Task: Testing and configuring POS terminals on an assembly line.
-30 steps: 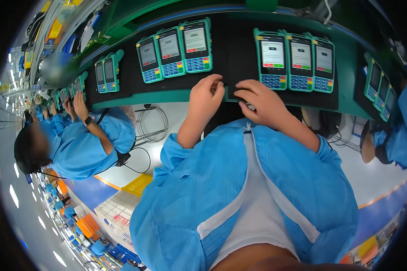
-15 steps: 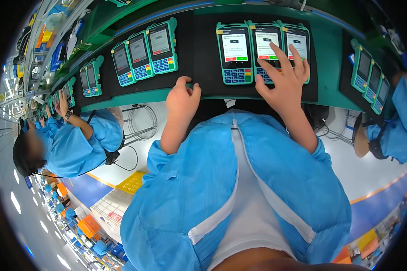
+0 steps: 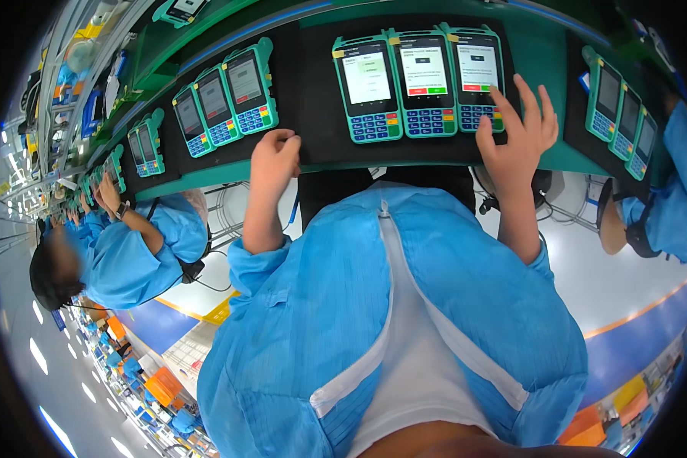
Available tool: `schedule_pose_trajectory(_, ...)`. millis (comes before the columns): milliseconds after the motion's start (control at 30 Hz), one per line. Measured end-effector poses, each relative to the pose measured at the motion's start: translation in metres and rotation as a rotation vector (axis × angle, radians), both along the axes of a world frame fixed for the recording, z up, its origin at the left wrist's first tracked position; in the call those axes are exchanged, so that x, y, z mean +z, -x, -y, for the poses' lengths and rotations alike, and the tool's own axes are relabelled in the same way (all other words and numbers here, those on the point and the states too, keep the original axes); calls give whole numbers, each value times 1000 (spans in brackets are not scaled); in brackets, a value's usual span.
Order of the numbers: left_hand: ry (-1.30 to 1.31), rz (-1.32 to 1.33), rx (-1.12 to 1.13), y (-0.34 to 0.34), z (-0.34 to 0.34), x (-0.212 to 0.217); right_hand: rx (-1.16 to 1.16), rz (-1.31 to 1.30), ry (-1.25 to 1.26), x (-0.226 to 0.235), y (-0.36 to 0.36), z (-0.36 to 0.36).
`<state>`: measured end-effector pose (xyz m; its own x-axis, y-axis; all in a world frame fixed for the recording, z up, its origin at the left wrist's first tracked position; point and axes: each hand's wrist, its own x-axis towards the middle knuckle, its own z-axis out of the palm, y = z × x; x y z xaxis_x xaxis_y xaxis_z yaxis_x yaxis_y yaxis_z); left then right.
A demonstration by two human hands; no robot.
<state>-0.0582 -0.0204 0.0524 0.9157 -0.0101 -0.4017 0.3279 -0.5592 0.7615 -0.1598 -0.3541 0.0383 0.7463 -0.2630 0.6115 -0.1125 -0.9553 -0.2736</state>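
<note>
Three green card payment terminals stand side by side in front of me, screens lit: a left one [image 3: 367, 88], a middle one [image 3: 424, 82] and a right one [image 3: 476, 69]. My right hand [image 3: 520, 136] is open, fingers spread. Its index fingertip is at the lower right of the right terminal's screen, by a green button; whether it touches I cannot tell. The middle screen has red and green buttons too; the left screen shows a pale list. My left hand [image 3: 275, 162] is loosely curled at the bench edge, nothing visible in it, below another trio of terminals [image 3: 220, 104] with dimmer screens.
Terminals lie on a black mat [image 3: 313, 91] along a green bench [image 3: 546, 76]. More terminals stand farther left [image 3: 145, 146] and at the right [image 3: 620, 111]. A co-worker in blue [image 3: 141, 256] sits at the left, another [image 3: 660, 214] at the right. Cables hang below the bench.
My right hand has moved from the middle terminal to the right one. The left terminal's screen has switched to a pale list. My left hand's fingers have drawn closer together. The view has shifted slightly.
</note>
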Motion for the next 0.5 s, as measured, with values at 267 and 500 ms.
schedule_pose_trajectory(267,122,-141,-18,-5,5,11,12,-83,-48,-14,9,17)
schedule_pose_trajectory(500,-27,-239,-246,-28,32,13,84,23,-280,-15,16,37)
